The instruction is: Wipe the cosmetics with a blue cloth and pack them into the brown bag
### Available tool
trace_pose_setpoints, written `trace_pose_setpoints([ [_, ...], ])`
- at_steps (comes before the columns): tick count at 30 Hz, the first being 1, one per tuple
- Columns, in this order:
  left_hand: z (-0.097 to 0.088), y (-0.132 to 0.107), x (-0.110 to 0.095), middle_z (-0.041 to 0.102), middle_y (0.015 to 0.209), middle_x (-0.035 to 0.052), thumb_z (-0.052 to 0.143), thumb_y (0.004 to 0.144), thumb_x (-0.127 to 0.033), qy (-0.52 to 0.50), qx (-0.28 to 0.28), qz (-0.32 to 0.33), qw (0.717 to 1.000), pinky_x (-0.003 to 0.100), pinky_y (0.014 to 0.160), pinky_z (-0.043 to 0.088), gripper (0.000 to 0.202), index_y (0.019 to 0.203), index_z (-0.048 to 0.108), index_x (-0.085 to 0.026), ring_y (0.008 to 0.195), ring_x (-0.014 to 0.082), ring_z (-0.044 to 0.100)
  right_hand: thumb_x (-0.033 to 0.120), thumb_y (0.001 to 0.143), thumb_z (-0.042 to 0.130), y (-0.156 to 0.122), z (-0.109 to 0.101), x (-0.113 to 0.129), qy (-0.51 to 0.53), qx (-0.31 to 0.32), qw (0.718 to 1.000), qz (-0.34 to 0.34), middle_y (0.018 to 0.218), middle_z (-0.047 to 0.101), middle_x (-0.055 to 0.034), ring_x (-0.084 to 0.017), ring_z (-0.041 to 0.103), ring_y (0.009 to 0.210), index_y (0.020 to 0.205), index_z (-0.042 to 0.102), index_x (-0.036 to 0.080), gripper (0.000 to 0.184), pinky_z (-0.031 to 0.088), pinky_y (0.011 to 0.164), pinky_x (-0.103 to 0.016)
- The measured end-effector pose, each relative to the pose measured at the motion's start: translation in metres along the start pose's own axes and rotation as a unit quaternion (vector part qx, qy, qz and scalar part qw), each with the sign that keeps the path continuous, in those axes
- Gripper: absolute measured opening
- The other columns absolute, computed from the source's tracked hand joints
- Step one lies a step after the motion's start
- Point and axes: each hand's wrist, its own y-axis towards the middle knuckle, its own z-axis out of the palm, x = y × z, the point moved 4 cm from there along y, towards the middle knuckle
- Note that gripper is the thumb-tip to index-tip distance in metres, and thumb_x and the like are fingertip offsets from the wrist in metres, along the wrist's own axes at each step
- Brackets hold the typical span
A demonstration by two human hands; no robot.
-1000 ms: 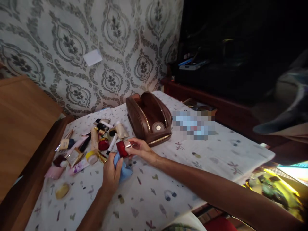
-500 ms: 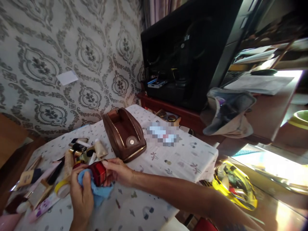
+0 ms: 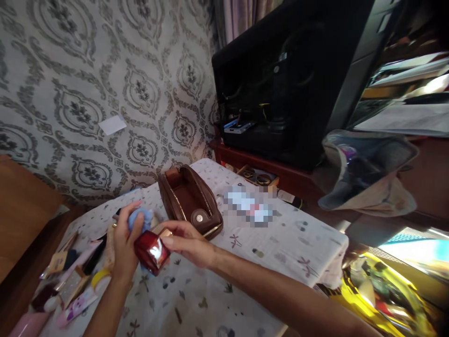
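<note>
A red, shiny glass bottle (image 3: 151,251), which looks like a perfume bottle, is tilted above the table between my two hands. My left hand (image 3: 126,236) is closed around a light blue cloth (image 3: 143,219) pressed against the bottle's left side. With thumb and fingers, my right hand (image 3: 191,241) grips the bottle's other end, by a gold-coloured part. Just beyond stands a brown toiletry bag (image 3: 206,206), its zip open and its inside bare. Part of the cosmetics pile is hidden behind my left hand.
Several cosmetics lie at the left, among them a purple-white tube (image 3: 77,306) and a yellow-rimmed roll (image 3: 101,279). A patterned cloth covers the table (image 3: 206,295). Behind are a black television (image 3: 273,93) and a grey fabric bag (image 3: 368,173). A yellow basket (image 3: 382,295) is at lower right.
The view has swung left, so the scene sits further right. The bottle has been turned, with its glossy face now towards me. The blue cloth has moved up along the bottle.
</note>
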Motion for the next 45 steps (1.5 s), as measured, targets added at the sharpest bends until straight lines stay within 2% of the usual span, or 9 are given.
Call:
trace_pose_setpoints([
  [2,0.018,0.022,-0.011,0.061,0.133,0.0081,0.052,0.093,-0.036,0.108,0.103,0.132,0.980,0.043,0.108,0.045,0.037,0.127,0.060,-0.024,0.124,0.0260,0.057,0.054,0.068,0.086,0.003,-0.003,0.024,-0.018,-0.010,0.999,-0.036,0.077,0.066,0.0011,-0.009,0.058,0.064,0.092,0.071,0.015,0.048,0.048,0.060,-0.021],
  [5,0.046,0.046,-0.014,0.056,0.144,0.0081,0.052,0.089,-0.020,0.256,0.247,0.278,0.892,0.044,0.111,0.046,0.040,0.127,0.062,-0.025,0.138,0.0273,0.047,0.054,0.069,0.084,0.014,-0.022,0.050,-0.007,-0.065,0.996,-0.058,0.069,0.064,0.0021,-0.009,0.056,0.058,0.084,0.069,0.015,0.044,0.046,0.054,-0.021],
  [8,0.060,0.058,-0.009,0.065,0.131,0.0092,0.051,0.081,-0.003,0.341,0.317,0.338,0.818,0.042,0.104,0.052,0.045,0.119,0.066,-0.023,0.139,0.0271,0.048,0.055,0.066,0.085,0.025,-0.050,0.065,-0.021,-0.157,0.986,-0.054,0.069,0.066,0.0006,-0.010,0.058,0.060,0.083,0.069,0.015,0.046,0.046,0.056,-0.020],
  [10,0.059,0.058,-0.007,0.069,0.122,0.0084,0.050,0.078,0.002,0.361,0.334,0.346,0.799,0.040,0.102,0.054,0.045,0.113,0.066,-0.022,0.138,0.0263,0.048,0.053,0.066,0.084,0.029,-0.066,0.072,-0.040,-0.209,0.976,-0.051,0.070,0.067,0.0000,-0.010,0.057,0.061,0.086,0.069,0.015,0.046,0.044,0.056,-0.020],
  [19,0.042,0.027,-0.014,0.064,0.100,0.0070,0.050,0.082,-0.006,0.432,0.334,0.289,0.786,0.037,0.074,0.057,0.021,0.094,0.055,-0.022,0.109,0.0272,0.056,0.050,0.072,0.075,0.043,-0.080,0.078,-0.288,-0.258,0.919,-0.074,0.081,0.062,0.0005,-0.013,0.055,0.072,0.093,0.065,0.018,0.039,0.042,0.059,-0.023],
  [26,0.039,0.016,-0.008,0.060,0.104,0.0078,0.049,0.079,-0.004,0.424,0.301,0.256,0.815,0.035,0.072,0.054,0.024,0.095,0.054,-0.022,0.113,0.0271,0.053,0.036,0.077,0.075,0.085,-0.093,0.060,-0.675,-0.227,0.694,0.108,0.086,0.066,-0.0003,-0.014,0.060,0.079,0.098,0.065,0.016,0.030,0.044,0.072,-0.025],
  [32,0.041,0.012,-0.001,0.059,0.107,0.0088,0.050,0.081,-0.005,0.406,0.277,0.250,0.834,0.036,0.075,0.055,0.025,0.099,0.053,-0.021,0.119,0.0280,0.050,0.034,0.073,0.085,0.125,-0.096,0.031,-0.719,-0.238,0.609,0.236,0.125,0.062,-0.0146,-0.029,0.064,0.110,0.112,0.066,0.014,0.048,0.050,0.085,-0.035],
  [37,0.040,0.010,0.005,0.059,0.106,0.0084,0.050,0.080,-0.004,0.391,0.272,0.266,0.839,0.036,0.079,0.055,0.026,0.100,0.053,-0.022,0.119,0.0267,0.050,0.035,0.096,0.063,0.140,-0.106,0.009,-0.736,-0.257,0.566,0.268,0.131,0.060,-0.0107,-0.025,0.062,0.114,0.126,0.060,0.016,0.036,0.054,0.095,-0.047],
  [45,0.038,0.015,0.003,0.059,0.099,0.0074,0.048,0.083,-0.002,0.389,0.274,0.271,0.836,0.033,0.073,0.053,0.024,0.094,0.054,-0.022,0.108,0.0259,0.053,0.036,0.096,0.063,0.134,-0.113,-0.001,-0.757,-0.246,0.549,0.255,0.137,0.056,-0.0117,-0.026,0.060,0.117,0.133,0.056,0.018,0.042,0.054,0.096,-0.048],
])
